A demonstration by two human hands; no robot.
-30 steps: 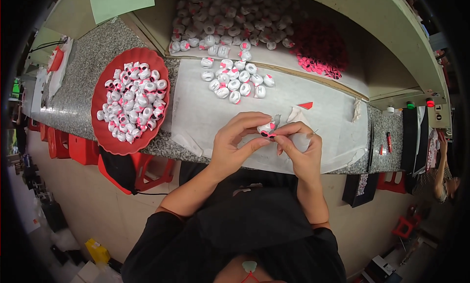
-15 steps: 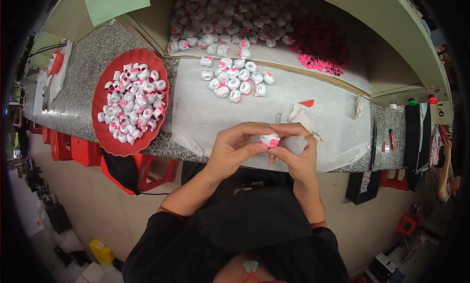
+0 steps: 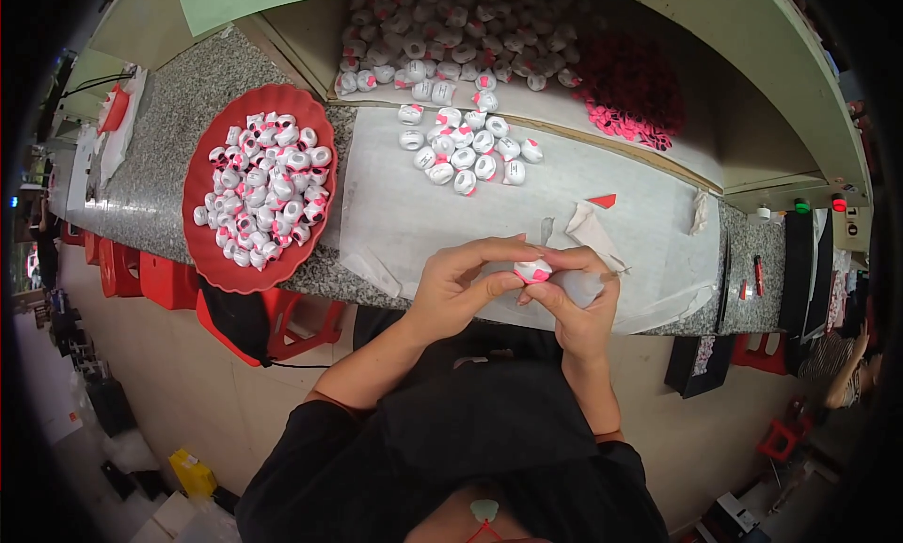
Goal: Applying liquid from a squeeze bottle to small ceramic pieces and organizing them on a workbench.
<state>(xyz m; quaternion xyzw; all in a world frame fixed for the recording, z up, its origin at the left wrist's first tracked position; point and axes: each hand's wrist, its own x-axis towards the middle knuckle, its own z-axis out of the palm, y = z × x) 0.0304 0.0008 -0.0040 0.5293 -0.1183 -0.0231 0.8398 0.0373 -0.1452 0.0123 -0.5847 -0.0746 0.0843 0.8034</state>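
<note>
Above the near edge of the paper-covered worktop, a small rounded white piece with pink parts [image 3: 532, 271] is pinched between both hands. My left hand [image 3: 463, 284] holds its left side with thumb and fingertips. My right hand [image 3: 580, 303] grips the right side, and a translucent whitish object [image 3: 578, 286] that I cannot identify is tucked in its palm. Ahead of the hands lies a cluster of similar white-and-pink pieces [image 3: 463, 154] on the white paper [image 3: 386, 214]. To the left, a red scalloped tray [image 3: 202, 261] holds many more of them.
A shelf recess at the back holds a heap of white pieces [image 3: 442, 49] and a pile of pink parts [image 3: 632, 120]. Right of centre lie a crumpled cloth [image 3: 593, 231] and a red scrap [image 3: 602, 202]. Red stools [image 3: 169, 280] stand below the worktop; another person [image 3: 840, 364] is at far right.
The view has shifted slightly, so the worktop appears a little further right. Both hands still hold the white-and-pink piece, which looks slightly turned between the fingers.
</note>
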